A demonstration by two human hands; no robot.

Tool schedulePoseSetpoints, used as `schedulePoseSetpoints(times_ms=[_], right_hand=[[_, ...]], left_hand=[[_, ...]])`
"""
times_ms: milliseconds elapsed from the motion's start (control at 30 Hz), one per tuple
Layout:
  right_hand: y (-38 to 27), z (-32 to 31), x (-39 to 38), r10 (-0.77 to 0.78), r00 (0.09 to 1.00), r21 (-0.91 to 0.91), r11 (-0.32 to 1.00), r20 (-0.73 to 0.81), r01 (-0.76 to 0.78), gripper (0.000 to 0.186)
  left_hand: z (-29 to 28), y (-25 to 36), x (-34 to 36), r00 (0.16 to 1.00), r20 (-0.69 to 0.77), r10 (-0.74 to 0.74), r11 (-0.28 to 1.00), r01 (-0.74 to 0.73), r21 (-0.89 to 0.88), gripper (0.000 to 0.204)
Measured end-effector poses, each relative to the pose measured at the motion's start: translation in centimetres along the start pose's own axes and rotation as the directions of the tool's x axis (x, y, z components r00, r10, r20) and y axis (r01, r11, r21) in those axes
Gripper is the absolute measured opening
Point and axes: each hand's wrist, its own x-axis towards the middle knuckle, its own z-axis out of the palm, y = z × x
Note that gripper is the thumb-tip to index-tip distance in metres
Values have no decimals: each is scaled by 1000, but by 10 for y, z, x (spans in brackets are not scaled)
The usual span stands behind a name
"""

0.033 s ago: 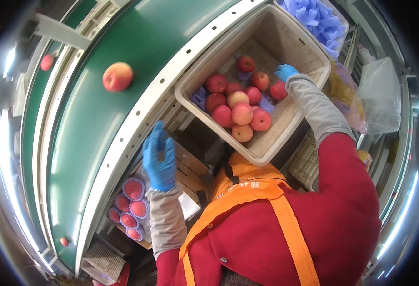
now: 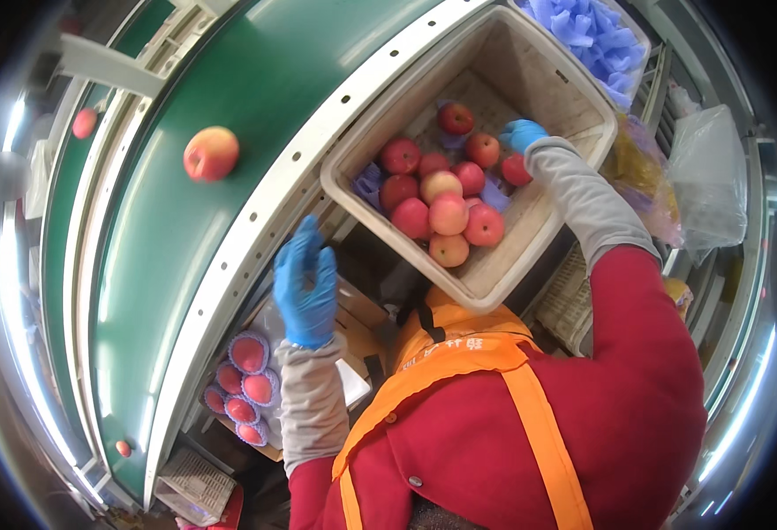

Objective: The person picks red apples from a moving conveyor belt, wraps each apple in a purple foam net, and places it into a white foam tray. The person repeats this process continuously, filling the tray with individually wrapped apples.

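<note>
My left hand (image 2: pixel 305 284), in a blue glove, is raised between the conveyor's rail and the bin. Its fingers are stretched upward and apart, with nothing in them. Inside the deep beige plastic bin (image 2: pixel 406 249), several red and yellowish apples (image 2: pixel 448 214) lie in a loose heap. My right hand (image 2: pixel 523 135), gloved in blue too, reaches in over the bin's right side. Its fingers are curled closed just above an apple (image 2: pixel 516 170) and beside another; whatever they may hold is hidden.
A green conveyor belt (image 2: pixel 163 256) curves along the left, carrying an apple (image 2: pixel 211 154). Below my left hand, apples in purple foam nets (image 2: pixel 248 354) sit in a cardboard box. Purple foam nets (image 2: pixel 583 31) fill a tray behind the bin. Clear plastic bags (image 2: pixel 708 177) hang at the right.
My left hand has shifted slightly to the right. The right hand has moved a little left inside the bin. The large apple on the belt has moved slightly left and nearer.
</note>
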Motion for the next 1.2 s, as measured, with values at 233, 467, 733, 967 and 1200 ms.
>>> schedulePoseSetpoints(times_ms=[233, 467, 733, 967, 1200], right_hand=[[-84, 39, 58, 307, 950, -179, 933, -57, -313, 45], [-61, 89, 157, 69, 968, -335, 942, 242, 17, 47], [15, 9, 80, -233, 972, 557, 810, 16, 184, 11], [-16, -18, -37, -214, 965, 796, 551, -154, 250, 23], [-39, 8, -105, -120, 991, 897, 432, -53, 100, 13]], left_hand=[[112, 28, 57, 989, 142, 36, 980, -7, -198, 37], [120, 18, 65, 972, 225, -74, 989, 100, -108, 37], [-10, -11, 78, 886, -459, 63, 959, 74, 273, 51], [-195, -152, 79, 588, -757, -286, 440, 782, 442, 118], [-271, -182, 37, 341, -721, -604, 751, 546, -371, 80]])
